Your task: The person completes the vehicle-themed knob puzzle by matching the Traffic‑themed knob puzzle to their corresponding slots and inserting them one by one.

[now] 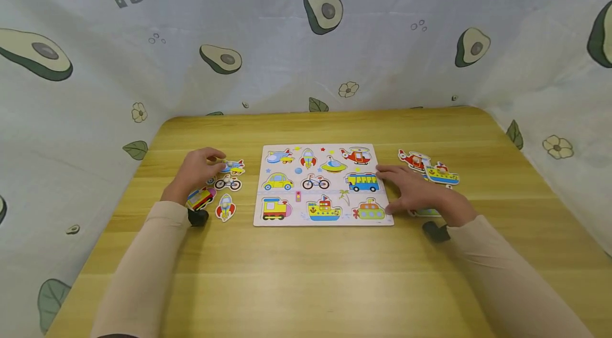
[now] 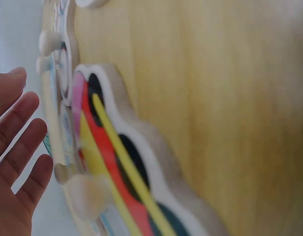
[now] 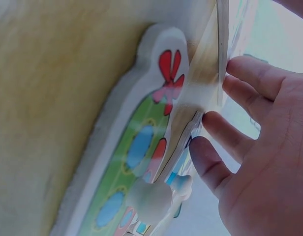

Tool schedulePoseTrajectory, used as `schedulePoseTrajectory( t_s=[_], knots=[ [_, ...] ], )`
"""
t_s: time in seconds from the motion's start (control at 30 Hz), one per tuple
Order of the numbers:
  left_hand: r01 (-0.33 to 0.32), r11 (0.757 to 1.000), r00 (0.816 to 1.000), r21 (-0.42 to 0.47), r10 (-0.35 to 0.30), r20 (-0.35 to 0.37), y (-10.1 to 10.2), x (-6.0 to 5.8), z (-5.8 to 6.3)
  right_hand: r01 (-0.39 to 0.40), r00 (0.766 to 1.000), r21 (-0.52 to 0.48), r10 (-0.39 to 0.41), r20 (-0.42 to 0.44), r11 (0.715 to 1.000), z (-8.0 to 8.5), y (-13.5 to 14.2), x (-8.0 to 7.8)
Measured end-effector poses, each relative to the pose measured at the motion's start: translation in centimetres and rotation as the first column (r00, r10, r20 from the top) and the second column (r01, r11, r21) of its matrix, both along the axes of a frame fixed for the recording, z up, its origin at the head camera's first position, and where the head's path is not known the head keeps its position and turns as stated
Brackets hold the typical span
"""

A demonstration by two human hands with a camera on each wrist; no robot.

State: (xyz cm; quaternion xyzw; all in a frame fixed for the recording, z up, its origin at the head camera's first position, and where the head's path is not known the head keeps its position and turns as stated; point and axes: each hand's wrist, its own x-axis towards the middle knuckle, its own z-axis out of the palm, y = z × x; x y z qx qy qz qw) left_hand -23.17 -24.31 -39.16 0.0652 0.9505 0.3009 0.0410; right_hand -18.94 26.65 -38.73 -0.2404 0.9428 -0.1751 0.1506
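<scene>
A pale puzzle board (image 1: 298, 216) with vehicle pictures lies flat in the middle of the table. My right hand (image 1: 416, 186) rests against its right edge, fingers extended, holding no piece. Beside that hand are helicopter (image 1: 412, 160), ship (image 1: 442, 174) and submarine (image 3: 129, 152) pieces; the hand partly hides the submarine in the head view. On the left, my left hand (image 1: 195, 172) hovers by the airplane piece (image 1: 235, 167), its fingers loosely extended and gripping nothing in the left wrist view. Bicycle (image 1: 228, 183), train (image 1: 203, 197) and rocket (image 1: 225, 208) pieces lie near it.
Round knobs (image 2: 87, 196) stick up from the pieces, and some pieces overlap in each pile. The wooden table (image 1: 306, 274) extends in front of the board. A cloth with avocado prints (image 1: 268, 77) hangs behind the table's far edge. Each wrist carries a small black device (image 1: 436, 231).
</scene>
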Motion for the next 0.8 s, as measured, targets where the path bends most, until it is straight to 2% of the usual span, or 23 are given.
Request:
schedulePoseTrajectory(
  t_s=[0.2, 0.57, 0.8],
  knots=[
    [-0.017, 1.0, 0.999, 0.014, 0.017, 0.045, 0.0, -0.5, -0.6, 0.004, 1.0, -0.012, -0.004, 0.007, 1.0, 0.0, 0.0, 0.1],
    [0.02, 1.0, 0.999, -0.013, -0.02, 0.034, 0.3, -0.9, -0.9, 0.004, 1.0, -0.015, -0.004, -0.003, 1.0, -0.1, 0.2, 0.2],
    [0.012, 1.0, 0.999, -0.004, -0.012, 0.031, 0.2, -1.1, -1.0, -0.002, 1.0, -0.022, 0.001, -0.007, 1.0, -0.2, 0.2, 0.1]
  ],
)
